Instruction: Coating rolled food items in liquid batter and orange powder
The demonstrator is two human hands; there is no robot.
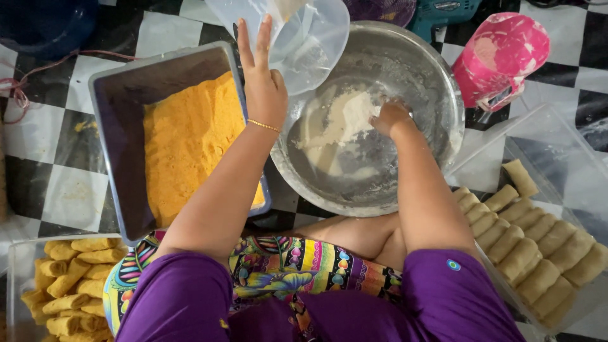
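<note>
Flour (347, 114) under right hand (389, 117), grip closed in it | left hand (263, 82) grip clamps plastic bag (304, 38)

I sat low on a floor (57, 171) of black and white checkered tiles, glossy enough to catch soft daylight in pale patches. A thin reddish cord (38, 73) trailed over the tiles to my far left, beside a dark blue tub (44, 25) at the upper corner. A teal power tool (443, 14) lay at the top edge, with a pink cap (500, 60) close to its right.
</note>
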